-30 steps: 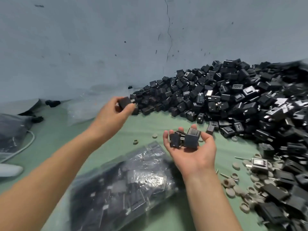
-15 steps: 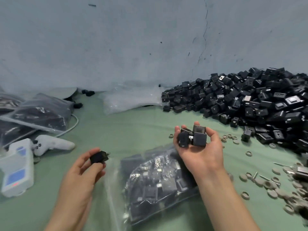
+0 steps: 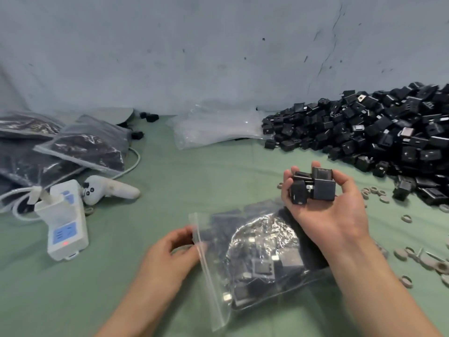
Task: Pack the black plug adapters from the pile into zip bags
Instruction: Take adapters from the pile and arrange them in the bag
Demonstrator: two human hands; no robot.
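Observation:
A clear zip bag (image 3: pixel 257 259), partly filled with black plug adapters, lies on the green cloth with its open mouth to the left. My left hand (image 3: pixel 170 256) is at that mouth. Its fingers and thumb curl round a dark adapter (image 3: pixel 194 237) just inside the edge, and the spot is blurred. My right hand (image 3: pixel 325 205) hovers palm up above the bag's far end and cups several black adapters (image 3: pixel 313 188). The big pile of black adapters (image 3: pixel 379 132) fills the right side against the wall.
Filled zip bags (image 3: pixel 80 147) lie at the far left. Nearer are a white power strip (image 3: pixel 64 222) with a plug and cable, and a white controller (image 3: pixel 109 190). Empty clear bags (image 3: pixel 218 127) sit by the wall. Grey rings and screws (image 3: pixel 413 256) are scattered at right.
My left hand has carried one adapter from the pile's left edge down to the bag's mouth. My right hand has kept its adapters cupped above the bag. The view has swung left.

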